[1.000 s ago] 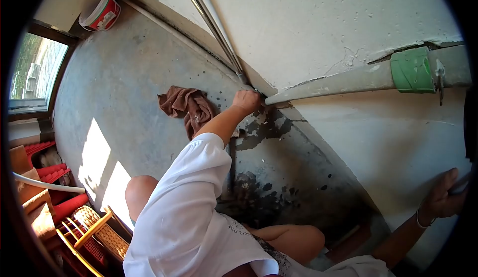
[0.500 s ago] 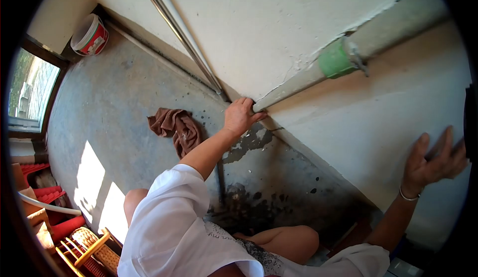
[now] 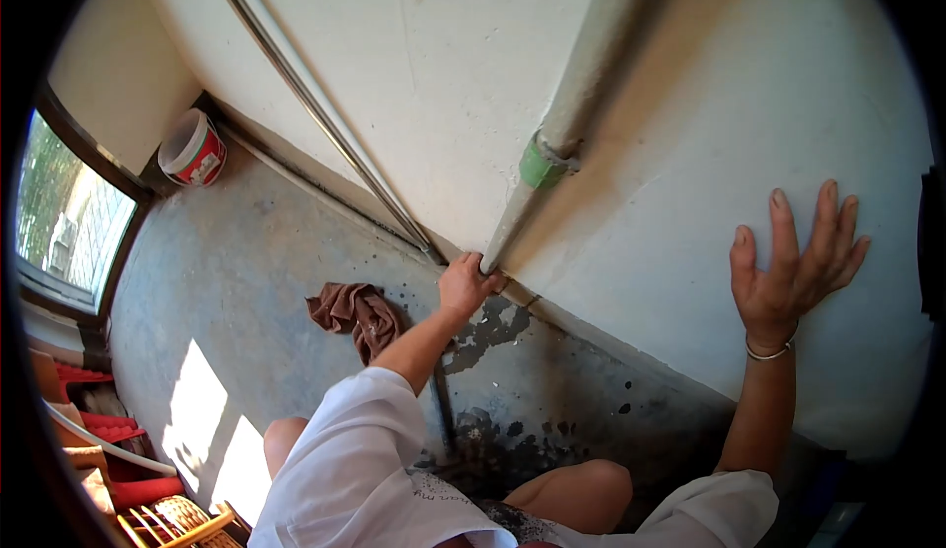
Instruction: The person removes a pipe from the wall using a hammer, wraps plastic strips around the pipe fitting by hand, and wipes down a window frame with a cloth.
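A pale pipe (image 3: 509, 221) runs down the wall corner to the floor, with a green band (image 3: 538, 161) around it where it meets a thicker section. My left hand (image 3: 465, 285) is wrapped around the pipe's foot, low at the floor; part of the fingers is hidden behind it. Out to the right, my right hand (image 3: 800, 267) is open, fingers spread, its palm toward the white wall (image 3: 680, 242) and seemingly resting on it. A bracelet (image 3: 772, 353) circles that wrist. On the floor left of my left arm lies a crumpled brown cloth (image 3: 360, 319).
A shiny metal pipe (image 3: 315, 104) slants down the wall to the left. In the far corner stands a red and white bucket (image 3: 194, 150), near a window (image 3: 74, 213). Dark wet patches (image 3: 503, 435) mark the floor before me. Wooden furniture (image 3: 177, 528) sits at lower left.
The view has turned, so the pipe stands steeper and the floor sits lower. My right hand has gone from half-curled to spread at the wall. The left keeps hold of the pipe.
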The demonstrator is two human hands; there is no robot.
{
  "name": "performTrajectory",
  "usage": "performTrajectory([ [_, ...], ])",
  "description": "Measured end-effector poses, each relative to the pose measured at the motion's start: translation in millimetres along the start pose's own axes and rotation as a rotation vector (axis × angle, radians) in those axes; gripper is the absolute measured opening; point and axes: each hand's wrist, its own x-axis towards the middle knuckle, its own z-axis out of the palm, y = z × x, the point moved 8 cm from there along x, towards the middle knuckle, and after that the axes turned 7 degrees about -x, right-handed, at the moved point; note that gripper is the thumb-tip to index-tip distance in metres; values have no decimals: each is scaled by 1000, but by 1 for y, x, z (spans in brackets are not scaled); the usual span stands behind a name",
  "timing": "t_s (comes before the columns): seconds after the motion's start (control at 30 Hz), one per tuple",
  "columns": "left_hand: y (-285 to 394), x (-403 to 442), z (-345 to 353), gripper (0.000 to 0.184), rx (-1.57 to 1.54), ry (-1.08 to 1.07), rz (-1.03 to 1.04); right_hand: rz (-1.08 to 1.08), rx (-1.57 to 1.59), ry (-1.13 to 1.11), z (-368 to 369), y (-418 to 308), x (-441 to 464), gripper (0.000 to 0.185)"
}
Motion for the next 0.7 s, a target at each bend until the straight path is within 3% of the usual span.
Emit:
performTrajectory([
  [0.03,1,-2,-4,28,-62,94,18,4,7,-9,0,1,0,29],
  [0.13,-4,-4,2,29,-21,93,-63,25,8,-23,1,2,-2,28],
  [0.27,1,-2,-3,29,40,33,47,51,27,-1,0,3,-2,26],
  [0.37,-6,0,-3,29,-15,8,-30,73,47,-5,-1,4,-2,24],
  [0.43,0,9,-3,34,87,-219,-46,84,61,-13,-2,4,0,24],
  [0.53,57,19,-57,41,120,-296,-95,107,87,-19,-3,6,2,22],
  [0.57,85,22,-82,43,70,-140,54,108,111,-31,-4,6,1,22],
  [0.6,101,24,-94,43,76,-138,60,116,108,-28,-5,7,1,22],
  [0.67,159,23,-143,43,-127,208,414,127,134,-38,-5,7,3,21],
  [0.7,173,25,-152,43,-131,217,419,123,130,-29,-10,6,6,21],
])
